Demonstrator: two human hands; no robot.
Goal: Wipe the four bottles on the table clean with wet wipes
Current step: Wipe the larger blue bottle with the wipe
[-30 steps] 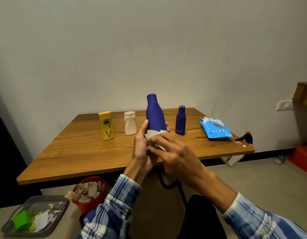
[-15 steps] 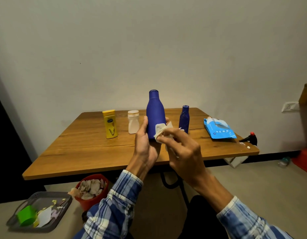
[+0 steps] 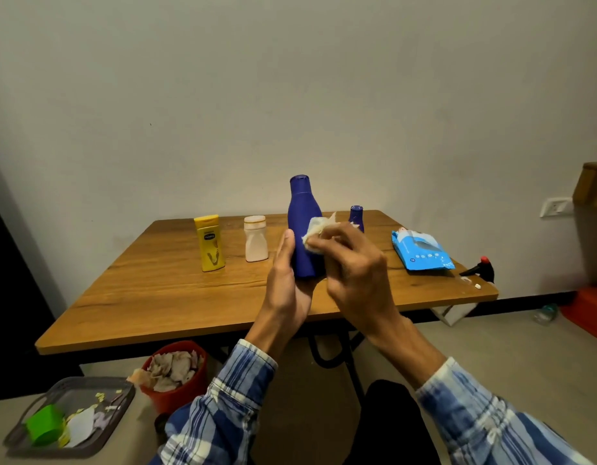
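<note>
My left hand grips the lower part of a tall blue bottle, held upright above the near half of the wooden table. My right hand pinches a crumpled white wet wipe and presses it against the bottle's right side. A yellow bottle and a white bottle stand on the table to the left. Behind my right hand a small blue bottle shows only its top. A blue wet-wipe pack lies at the right.
A black trigger sprayer with a red tip lies at the table's right edge. Below the table stands a red bin full of used wipes. A grey tray with a green cup sits at lower left.
My right hand has slid the wipe up the bottle, from near its base to its middle. The bottle has risen slightly in my left hand.
</note>
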